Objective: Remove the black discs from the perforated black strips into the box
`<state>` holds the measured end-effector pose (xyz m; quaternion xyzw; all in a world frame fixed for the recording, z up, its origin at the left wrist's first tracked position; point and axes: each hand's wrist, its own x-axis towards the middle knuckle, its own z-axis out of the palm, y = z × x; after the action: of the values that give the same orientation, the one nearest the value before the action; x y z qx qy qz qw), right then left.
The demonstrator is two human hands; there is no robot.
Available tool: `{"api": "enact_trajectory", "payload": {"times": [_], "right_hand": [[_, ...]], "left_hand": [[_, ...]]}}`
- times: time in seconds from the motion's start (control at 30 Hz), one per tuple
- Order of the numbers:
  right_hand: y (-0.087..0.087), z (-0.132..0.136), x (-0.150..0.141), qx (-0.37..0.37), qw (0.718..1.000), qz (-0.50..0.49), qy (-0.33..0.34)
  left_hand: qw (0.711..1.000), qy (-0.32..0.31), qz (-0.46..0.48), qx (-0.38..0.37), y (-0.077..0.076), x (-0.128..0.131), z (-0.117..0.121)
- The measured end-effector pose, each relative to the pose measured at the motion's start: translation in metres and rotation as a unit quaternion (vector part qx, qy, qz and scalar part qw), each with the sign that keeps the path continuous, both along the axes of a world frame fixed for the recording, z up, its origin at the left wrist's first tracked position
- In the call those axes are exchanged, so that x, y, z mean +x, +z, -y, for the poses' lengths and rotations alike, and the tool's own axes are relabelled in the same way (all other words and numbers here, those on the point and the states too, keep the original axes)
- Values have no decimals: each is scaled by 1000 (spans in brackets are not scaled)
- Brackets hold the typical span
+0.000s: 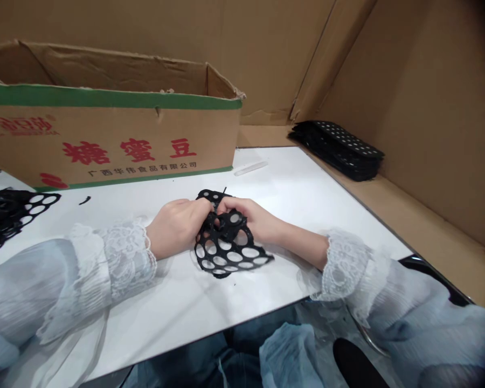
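Both my hands meet over the middle of the white tabletop, closed on one black perforated sheet. My left hand pinches it from the left, fingers curled in. From the other side my right hand grips it, with the thumb near the left hand's fingertips. The sheet is flexible and full of round holes; it looks bunched where the fingers meet. Its wide-holed lower part hangs toward me, and a part with small pale dots sticks out beyond the fingers. The fingertips are partly hidden by the material.
An open cardboard box with red lettering stands at the back left. Black holed pieces lie in a heap at the left edge. A stack of black dotted sheets rests at the right back. A clear strip and a black scrap lie on the table.
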<state>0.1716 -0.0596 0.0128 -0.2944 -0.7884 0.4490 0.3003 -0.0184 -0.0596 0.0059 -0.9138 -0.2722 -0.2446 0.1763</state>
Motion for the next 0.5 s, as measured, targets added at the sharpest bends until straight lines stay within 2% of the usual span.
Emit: {"api": "enact_trajectory", "payload": {"times": [0.13, 0.27, 0.5], "right_hand": [[-1, 1, 0, 4, 1000, 3, -11], [-1, -1, 0, 12, 1000, 14, -19], [2, -4, 2, 34, 995, 77, 60]], "left_hand": [[999, -12, -28, -25, 0, 0, -1], [999, -28, -28, -1, -1, 1, -2], [996, -73, -38, 38, -3, 1, 0]]}}
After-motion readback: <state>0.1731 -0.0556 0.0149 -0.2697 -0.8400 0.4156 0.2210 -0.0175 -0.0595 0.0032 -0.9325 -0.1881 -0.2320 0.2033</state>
